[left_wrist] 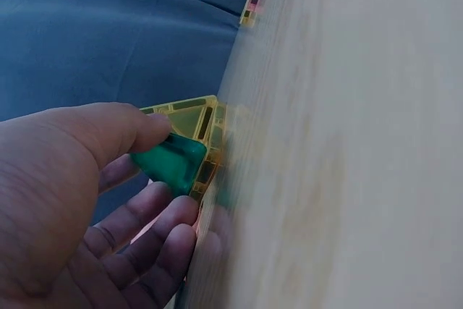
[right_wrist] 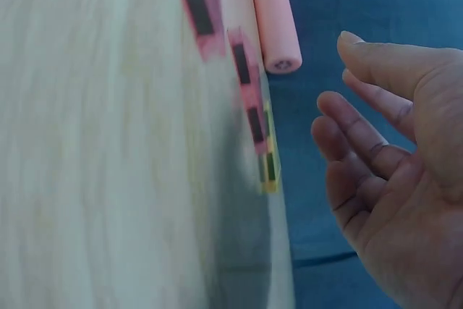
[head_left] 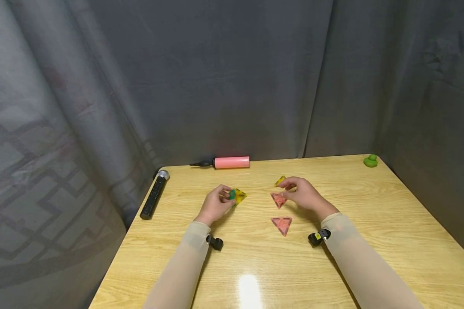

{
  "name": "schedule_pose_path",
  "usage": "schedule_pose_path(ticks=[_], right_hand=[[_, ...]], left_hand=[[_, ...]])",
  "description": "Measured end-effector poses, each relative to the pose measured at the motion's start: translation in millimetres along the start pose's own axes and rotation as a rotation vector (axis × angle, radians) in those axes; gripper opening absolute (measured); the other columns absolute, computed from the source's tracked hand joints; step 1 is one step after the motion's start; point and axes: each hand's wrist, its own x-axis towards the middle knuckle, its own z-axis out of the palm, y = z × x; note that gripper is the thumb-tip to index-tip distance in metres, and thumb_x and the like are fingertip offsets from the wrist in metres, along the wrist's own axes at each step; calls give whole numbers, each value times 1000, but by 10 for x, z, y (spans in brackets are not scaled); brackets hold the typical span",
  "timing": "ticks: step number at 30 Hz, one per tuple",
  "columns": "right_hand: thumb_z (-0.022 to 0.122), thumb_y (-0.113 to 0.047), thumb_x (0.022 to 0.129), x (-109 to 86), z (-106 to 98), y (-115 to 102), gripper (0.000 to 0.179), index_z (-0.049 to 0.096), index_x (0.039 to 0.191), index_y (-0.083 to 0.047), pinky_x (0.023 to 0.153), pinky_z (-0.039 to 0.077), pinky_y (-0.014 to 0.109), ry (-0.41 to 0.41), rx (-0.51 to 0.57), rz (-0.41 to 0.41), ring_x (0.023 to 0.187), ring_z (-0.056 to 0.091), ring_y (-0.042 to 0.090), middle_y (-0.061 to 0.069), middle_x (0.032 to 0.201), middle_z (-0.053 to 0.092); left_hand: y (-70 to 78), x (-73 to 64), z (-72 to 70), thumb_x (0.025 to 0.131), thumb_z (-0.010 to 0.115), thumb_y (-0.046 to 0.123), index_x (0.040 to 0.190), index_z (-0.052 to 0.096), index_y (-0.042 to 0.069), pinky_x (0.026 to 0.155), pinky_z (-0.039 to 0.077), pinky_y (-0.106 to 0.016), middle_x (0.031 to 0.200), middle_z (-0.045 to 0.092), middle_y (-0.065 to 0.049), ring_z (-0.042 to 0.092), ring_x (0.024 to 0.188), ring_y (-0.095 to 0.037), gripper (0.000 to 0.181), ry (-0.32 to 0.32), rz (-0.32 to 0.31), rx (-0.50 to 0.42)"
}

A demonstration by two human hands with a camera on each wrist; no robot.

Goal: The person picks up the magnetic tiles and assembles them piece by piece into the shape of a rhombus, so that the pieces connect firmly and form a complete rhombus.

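Observation:
My left hand [head_left: 214, 205] pinches a small cluster of translucent magnetic tiles at the table surface. In the left wrist view, the thumb presses on a green tile [left_wrist: 173, 164], with a triangular yellow tile [left_wrist: 189, 118] joined beside it and fingers curled below. My right hand [head_left: 304, 195] hovers with loosely bent fingers and nothing between them, as the right wrist view shows. Under its fingertips, in the head view, are a pink triangular tile [head_left: 277, 199] and, farther back, a yellow tile [head_left: 279, 180]. Nearer me a second pink triangular tile [head_left: 282, 223] lies flat.
At the back edge lies a pink hand pump [head_left: 232, 162] with a black nozzle. A black microphone [head_left: 154, 195] with a silver head rests along the left edge. A small green toy [head_left: 370, 161] sits at the far right corner. Grey curtains [head_left: 224, 77] hang behind the wooden table [head_left: 386, 214].

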Motion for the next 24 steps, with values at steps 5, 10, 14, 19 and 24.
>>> schedule_pose_path(ticks=[5,10,14,19,24], right_hand=[[76,-12,97,4,-13,134,30,70,125,-1,85,53,42,21,11,67,107,61,32,17,123,67],[76,-11,97,11,1,222,31,69,126,0,87,53,42,24,20,88,103,62,29,16,120,68],[77,-8,96,12,21,282,30,70,124,-1,86,52,40,29,29,78,99,61,27,15,116,69],[78,-7,93,20,45,356,32,71,123,-1,82,52,36,28,41,66,96,61,24,13,113,69],[79,-9,93,16,62,405,33,71,124,-1,82,50,37,36,41,63,95,59,25,12,110,69]], left_hand=[[-63,-3,-27,95,80,21,127,66,22,80,59,-36,110,65,-1,65,94,-18,35,-9,3,-32],[-80,-28,-54,95,80,18,127,65,21,79,59,-36,111,64,-5,65,94,-19,35,-7,-3,-56],[-95,-35,-66,96,79,17,128,65,20,78,59,-35,111,63,-6,66,94,-18,35,-4,-15,-53],[-124,-18,-69,96,79,18,128,65,21,79,59,-35,111,63,-5,65,94,-18,35,2,-13,-50],[-126,-3,-67,96,80,19,127,65,23,80,57,-36,111,64,-4,63,94,-18,35,1,-13,-45]])
